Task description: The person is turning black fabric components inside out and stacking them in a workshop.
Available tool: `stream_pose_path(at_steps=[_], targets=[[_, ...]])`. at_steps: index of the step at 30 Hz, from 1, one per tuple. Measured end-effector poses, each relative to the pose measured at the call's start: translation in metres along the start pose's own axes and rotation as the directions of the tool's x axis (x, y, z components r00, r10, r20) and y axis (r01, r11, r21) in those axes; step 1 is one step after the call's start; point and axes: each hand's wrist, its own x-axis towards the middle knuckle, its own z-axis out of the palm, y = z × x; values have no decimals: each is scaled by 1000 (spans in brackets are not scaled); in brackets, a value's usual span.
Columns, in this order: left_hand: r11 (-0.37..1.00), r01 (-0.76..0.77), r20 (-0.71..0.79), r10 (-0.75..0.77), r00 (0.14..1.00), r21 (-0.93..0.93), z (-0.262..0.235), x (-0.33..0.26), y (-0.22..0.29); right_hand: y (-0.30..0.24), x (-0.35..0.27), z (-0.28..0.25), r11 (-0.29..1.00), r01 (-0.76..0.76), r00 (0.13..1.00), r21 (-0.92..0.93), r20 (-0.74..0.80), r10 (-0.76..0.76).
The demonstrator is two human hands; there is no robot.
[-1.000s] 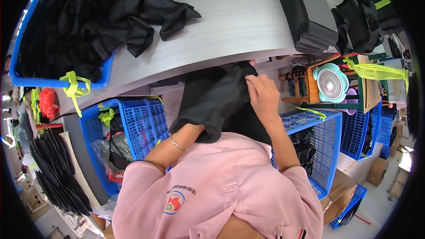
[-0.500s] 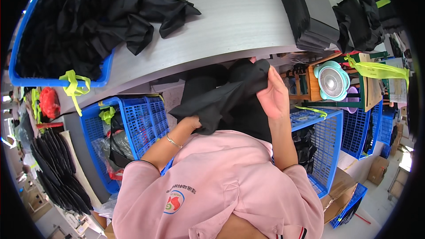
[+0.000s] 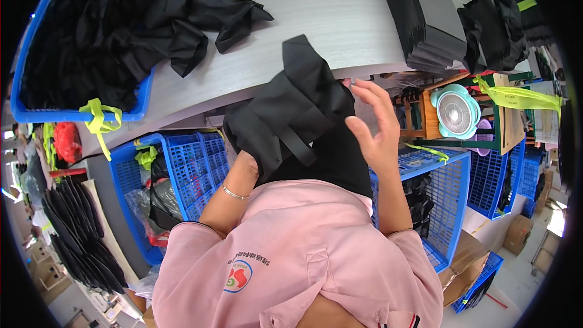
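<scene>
Above the lap (image 3: pixel 343 161), the cloth (image 3: pixel 282 109), likely light, limp and best pinched at an edge, covers the left hand (image 3: pixel 246 163), fingers' grip untellable, while the right hand (image 3: pixel 380 126) stands open and empty beside it.

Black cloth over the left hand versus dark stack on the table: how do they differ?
The black cloth is rumpled; the dark stack is squarely piled. The cloth covers most of the left hand; the stack rests on the table. Both are dark.
</scene>
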Motion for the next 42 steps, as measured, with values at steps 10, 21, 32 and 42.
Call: stream_pose_path(at_steps=[10, 21, 32, 42], targets=[[974, 122, -297, -61, 953, 192, -26, -19, 36, 18, -11, 2, 498, -380, 920, 779, 262, 292], [938, 111, -192, -49, 980, 329, 3, -21, 26, 15, -12, 8, 885, -347, 938, 312, 134, 320], [939, -80, -48, 102, 994, 336, 23, 7, 54, 5, 54, -35, 998, -19, 997, -53, 80, 23], [612, -214, -30, 364, 931, 761, 82, 45, 20, 75, 144, -36, 872, 133, 915, -471, -280, -291]])
